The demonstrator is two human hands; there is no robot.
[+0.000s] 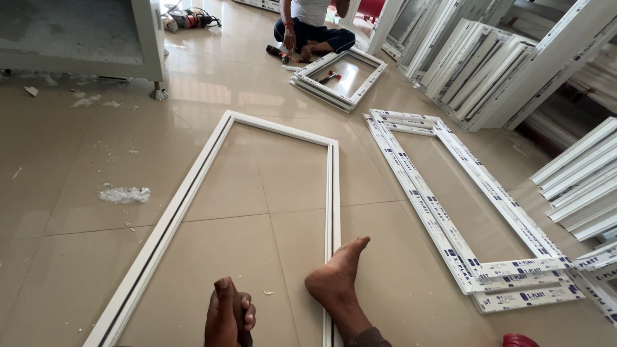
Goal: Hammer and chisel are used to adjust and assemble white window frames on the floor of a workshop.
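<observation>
Lying flat at lower centre, the white frame (257, 193) is crossed by bare feet (334, 276) — no hands are seen, so finger state cannot be told. Light, long and likely whippy — best gripped along both side rails.

White protective film w/ blue print on frame stack (450, 218), right.

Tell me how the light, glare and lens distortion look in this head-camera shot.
Head view: bright daylight from the far end throws pale glare on the glossy tiled floor near the seated co-worker; the white frame beside the wearer's feet is sharp and casts only soft shadows; wide-angle stretch splays the taped frame stack and the leaning profiles towards the edges; neither hand is visible.
</observation>
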